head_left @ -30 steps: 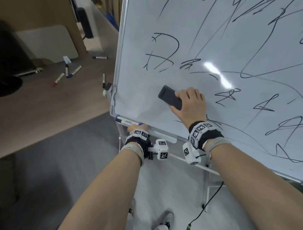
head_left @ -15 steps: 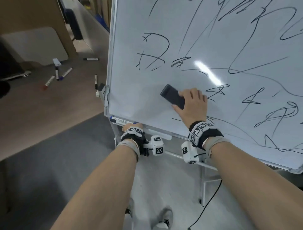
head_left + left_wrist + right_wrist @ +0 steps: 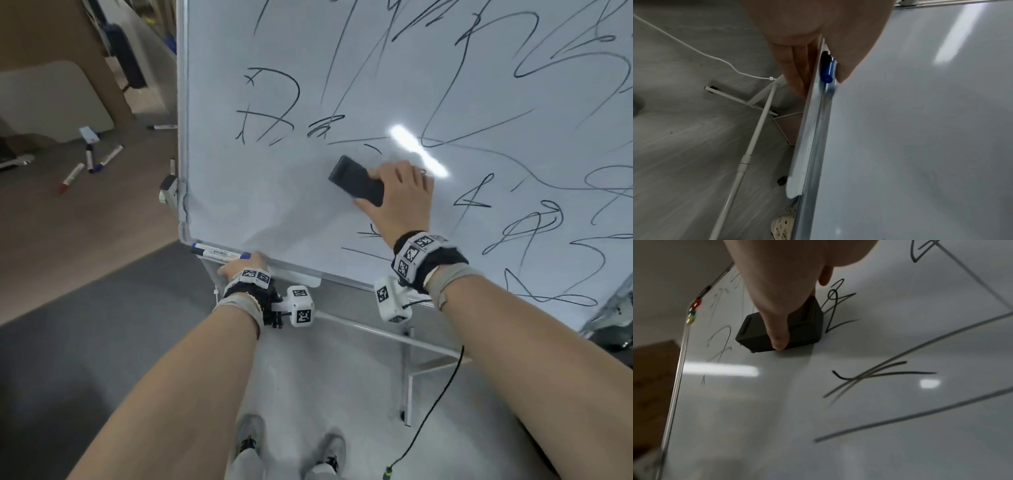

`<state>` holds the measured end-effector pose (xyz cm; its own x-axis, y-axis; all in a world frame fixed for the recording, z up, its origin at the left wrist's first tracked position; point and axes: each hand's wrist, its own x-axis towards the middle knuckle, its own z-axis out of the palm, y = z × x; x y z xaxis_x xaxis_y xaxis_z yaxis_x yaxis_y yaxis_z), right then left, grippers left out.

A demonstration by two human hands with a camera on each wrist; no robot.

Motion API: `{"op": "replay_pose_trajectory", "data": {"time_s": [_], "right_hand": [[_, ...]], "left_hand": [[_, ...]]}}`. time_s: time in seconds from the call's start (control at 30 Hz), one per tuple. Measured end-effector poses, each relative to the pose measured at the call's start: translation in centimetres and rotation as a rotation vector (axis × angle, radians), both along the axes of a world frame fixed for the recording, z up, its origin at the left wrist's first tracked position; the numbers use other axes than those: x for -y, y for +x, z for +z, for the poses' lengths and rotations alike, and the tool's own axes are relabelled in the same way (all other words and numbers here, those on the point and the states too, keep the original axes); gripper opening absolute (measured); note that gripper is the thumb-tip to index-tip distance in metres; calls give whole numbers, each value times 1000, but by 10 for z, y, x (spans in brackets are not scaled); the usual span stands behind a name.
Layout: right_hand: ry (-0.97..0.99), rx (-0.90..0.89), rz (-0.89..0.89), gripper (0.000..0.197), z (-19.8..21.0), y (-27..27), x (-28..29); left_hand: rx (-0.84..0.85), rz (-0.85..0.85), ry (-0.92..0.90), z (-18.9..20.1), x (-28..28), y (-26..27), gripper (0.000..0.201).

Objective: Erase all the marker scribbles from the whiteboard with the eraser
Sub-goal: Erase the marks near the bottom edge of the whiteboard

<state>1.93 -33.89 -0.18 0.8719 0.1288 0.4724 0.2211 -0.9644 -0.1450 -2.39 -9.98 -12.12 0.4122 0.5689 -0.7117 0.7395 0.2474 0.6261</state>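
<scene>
Whiteboard (image 3: 274, 205) on stand, tilted back; white glossy surface, lower-left area wiped clean, black marker scribbles (image 3: 270, 102) across the upper and right areas. Eraser (image 3: 354, 185): dark rectangular block, pressed flat against the board, long axis diagonal, just left of a small scribble.

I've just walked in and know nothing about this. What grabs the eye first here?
First, the big whiteboard covered in looping black scribbles, filling most of the head view. Near its middle the right hand presses a black eraser flat against the surface, with a wiped patch at lower left. Below, the left hand grips the tray edge beside a blue-capped marker.
</scene>
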Motion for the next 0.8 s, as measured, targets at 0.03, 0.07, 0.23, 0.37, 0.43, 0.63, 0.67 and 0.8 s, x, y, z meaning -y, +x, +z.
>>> {"op": "replay_pose_trajectory", "data": {"time_s": [0.03,0.07,0.23,0.37,0.43,0.63,0.67,0.8], "right_hand": [[-37,-17,30,47,-9,-4,2],[-78,-46,71,48,-19,-11,4],[-318,-308,281,45,-74,-41,9],[-180,-145,127,46,-44,-29,32],[-96,-35,45,46,-17,-16,48],[-83,-38,100,48,-22,-23,63],[-117,-88,150,48,-35,-31,62],[-179,-278,231,47,-65,-49,58]], "left_hand": [[-27,45,34,5,1,-3,86],[-68,-39,74,9,5,-6,89],[-250,-917,457,17,40,-25,41],[-297,-1343,749,31,61,-33,35],[-289,-1391,765,36,69,-34,39],[-262,-1489,865,42,76,-37,32],[-264,-1491,868,42,74,-36,32],[-298,-1553,878,39,71,-25,36]]}}
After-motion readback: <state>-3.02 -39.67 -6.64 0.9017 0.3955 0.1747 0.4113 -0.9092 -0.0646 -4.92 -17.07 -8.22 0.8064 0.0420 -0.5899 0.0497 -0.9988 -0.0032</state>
